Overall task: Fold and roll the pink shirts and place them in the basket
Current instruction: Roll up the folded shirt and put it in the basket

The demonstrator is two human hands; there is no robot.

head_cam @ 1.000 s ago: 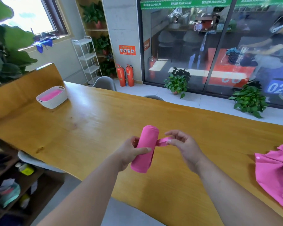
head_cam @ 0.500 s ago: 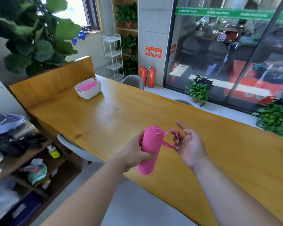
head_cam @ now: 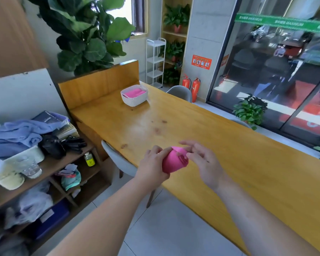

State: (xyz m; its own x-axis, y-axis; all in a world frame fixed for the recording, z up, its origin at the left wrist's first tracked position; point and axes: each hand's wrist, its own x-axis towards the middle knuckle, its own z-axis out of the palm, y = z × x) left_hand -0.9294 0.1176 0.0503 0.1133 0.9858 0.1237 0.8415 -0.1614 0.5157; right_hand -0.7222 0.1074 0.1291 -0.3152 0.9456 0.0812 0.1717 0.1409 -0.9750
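My left hand (head_cam: 152,164) grips a rolled pink shirt (head_cam: 173,162) above the near edge of the long wooden table (head_cam: 220,145). My right hand (head_cam: 203,160) touches the top end of the roll with its fingertips, the other fingers spread. The white basket (head_cam: 134,97) stands at the far left end of the table and holds pink rolled shirts (head_cam: 134,93).
A grey chair (head_cam: 116,161) is tucked under the table just left of my hands. A wooden shelf unit (head_cam: 50,174) with towels, bottles and clutter stands at left. A large leafy plant (head_cam: 89,34) rises behind the table's end panel. Another grey chair (head_cam: 180,92) sits on the far side.
The view has swung left, bringing the basket closer to centre. My right hand has let the loose strip go and now touches the roll's top end. The unfolded shirt at right is out of view.
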